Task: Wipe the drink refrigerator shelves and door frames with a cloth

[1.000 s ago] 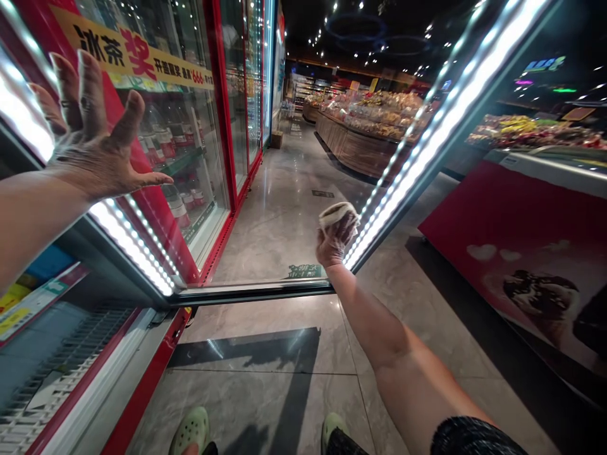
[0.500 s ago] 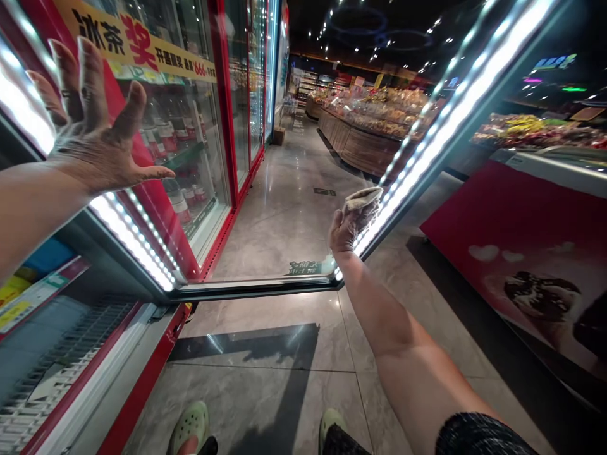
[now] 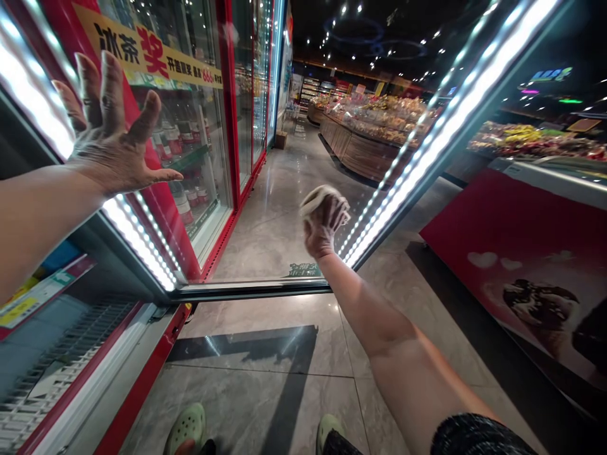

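Observation:
My left hand [image 3: 110, 136] is open with fingers spread, pressed flat against the hinge side of an open glass cooler door [image 3: 284, 208]. My right hand [image 3: 322, 227], in a thin clear glove, is closed on a pale folded cloth [image 3: 317, 196] and holds it against the inner face of the glass, a little left of the door's lit outer edge [image 3: 427, 145].
An open red cooler with wire shelves [image 3: 57, 366] stands at my left. Closed coolers with bottles [image 3: 190, 145] line the aisle beyond. A red ice-cream chest freezer [image 3: 521, 253] sits at the right, and produce stands [image 3: 374, 126] lie farther back. My green clogs [image 3: 187, 426] rest on grey tiles.
My right hand with the cloth has slid left and slightly down across the glass, away from the lit door edge. My left hand stays spread on the door.

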The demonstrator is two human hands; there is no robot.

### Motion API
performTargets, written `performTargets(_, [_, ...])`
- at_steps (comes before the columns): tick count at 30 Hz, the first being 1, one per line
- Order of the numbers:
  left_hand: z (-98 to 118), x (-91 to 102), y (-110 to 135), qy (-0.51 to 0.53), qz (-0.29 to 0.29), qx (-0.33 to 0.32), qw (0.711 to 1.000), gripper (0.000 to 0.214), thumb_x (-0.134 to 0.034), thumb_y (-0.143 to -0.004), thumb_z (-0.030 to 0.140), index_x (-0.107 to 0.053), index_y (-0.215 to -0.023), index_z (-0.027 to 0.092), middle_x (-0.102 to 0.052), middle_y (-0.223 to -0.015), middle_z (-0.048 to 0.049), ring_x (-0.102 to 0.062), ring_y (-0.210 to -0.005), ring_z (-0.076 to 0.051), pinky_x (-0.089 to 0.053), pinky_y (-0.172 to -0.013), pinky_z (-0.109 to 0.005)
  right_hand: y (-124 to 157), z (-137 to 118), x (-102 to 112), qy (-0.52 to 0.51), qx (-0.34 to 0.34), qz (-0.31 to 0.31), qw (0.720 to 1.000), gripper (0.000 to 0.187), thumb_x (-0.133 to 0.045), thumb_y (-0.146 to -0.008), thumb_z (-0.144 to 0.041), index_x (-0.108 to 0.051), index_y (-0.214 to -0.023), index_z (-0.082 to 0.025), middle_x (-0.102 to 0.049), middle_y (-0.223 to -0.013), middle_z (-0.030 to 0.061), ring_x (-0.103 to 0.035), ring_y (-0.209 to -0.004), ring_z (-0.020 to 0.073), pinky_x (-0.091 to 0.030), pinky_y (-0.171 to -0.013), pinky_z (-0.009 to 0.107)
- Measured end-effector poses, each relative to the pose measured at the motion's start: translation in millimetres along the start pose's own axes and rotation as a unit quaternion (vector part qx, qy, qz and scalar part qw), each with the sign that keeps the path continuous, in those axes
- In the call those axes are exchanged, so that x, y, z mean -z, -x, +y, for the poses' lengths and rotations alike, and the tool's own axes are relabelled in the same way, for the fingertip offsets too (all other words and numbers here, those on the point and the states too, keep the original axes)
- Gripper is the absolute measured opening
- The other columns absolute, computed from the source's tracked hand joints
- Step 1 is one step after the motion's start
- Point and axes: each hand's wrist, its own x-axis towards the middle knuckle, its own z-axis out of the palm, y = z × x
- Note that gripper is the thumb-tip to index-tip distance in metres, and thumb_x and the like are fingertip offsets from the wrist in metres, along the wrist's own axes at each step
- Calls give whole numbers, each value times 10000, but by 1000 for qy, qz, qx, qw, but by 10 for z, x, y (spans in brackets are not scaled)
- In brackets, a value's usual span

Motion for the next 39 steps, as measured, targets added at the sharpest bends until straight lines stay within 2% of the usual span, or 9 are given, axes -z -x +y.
performTargets(2, [-29,17,-7,7,-12,10,1000,1537,-234,-447,1137,-164,-1645,176,263,-1710,-56,404,-1393,-561,272,-1020,-697,138,-78,-17,-10,106,-86,991,574,-517,-985,-375,-481,-1544,-251,-337,-1689,138,-103,-1608,383,-180,-1244,707])
performTargets(8, [-50,2,15,7,-1,-28,1000,1427,-349,-528,1103,-103,-1656,265,341,-1684,52,275,-1531,-467,232,-1133,-682,207,-84,-38,16,15,-59,998,608,-450,-1010,-400,-444,-1573,-169,-265,-1708,191,-55,-1608,420,-113,-1221,771])
performTargets(13, [-129,-52,26,34,-5,-24,999,1406,-439,-533,1076,-117,-1656,293,191,-1727,41,322,-1524,-434,271,-1120,-686,247,-16,11,26,151,-185,971,528,-515,-990,-391,-555,-1503,-272,-422,-1651,111,-214,-1584,397,-161,-1258,698])
performTargets(18, [-214,-97,14,46,-33,28,998,1500,-810,-407,835,-113,-1650,367,145,-1721,138,448,-1475,-338,269,-1184,-608,125,-134,16,70,44,-104,991,598,-481,-1003,-389,-461,-1571,-200,-309,-1699,162,-122,-1597,433,-138,-1237,739])
performTargets(20, [-217,-98,12,53,-47,39,997,1530,-883,-366,728,-126,-1647,372,148,-1718,158,456,-1473,-318,265,-1195,-584,132,-236,-8,66,71,-113,989,627,-518,-988,-391,-432,-1587,-228,-285,-1712,142,-113,-1597,438,-136,-1232,746])
performTargets(24, [-171,-75,29,84,-41,48,994,1367,-886,-482,656,-191,-1631,397,101,-1728,170,439,-1491,-258,261,-1207,-570,229,-284,-24,20,235,-199,951,562,-558,-977,-340,-508,-1536,-309,-434,-1650,72,-224,-1586,353,-144,-1280,650])
performTargets(30, [-131,-28,74,47,-29,36,998,1302,-900,-590,617,-185,-1637,326,113,-1749,50,399,-1504,-349,264,-1125,-709,45,-477,-42,33,111,-109,987,611,-511,-994,-354,-430,-1588,-238,-313,-1705,119,-82,-1609,413,-89,-1249,736])
performTargets(36, [-85,-22,127,0,-23,16,1000,1314,-932,-631,517,-91,-1636,422,194,-1736,56,353,-1525,-371,189,-1151,-740,248,-618,-51,-19,263,-209,942,573,-564,-981,-302,-482,-1547,-347,-486,-1617,45,-295,-1566,309,-192,-1285,603])
performTargets(39, [-13,-51,188,3,-14,20,1000,1225,-906,-690,480,-122,-1630,437,222,-1729,51,299,-1547,-389,180,-1146,-762,207,-651,-18,-14,235,-191,953,554,-528,-998,-290,-484,-1549,-324,-485,-1617,59,-287,-1570,316,-169,-1287,616])
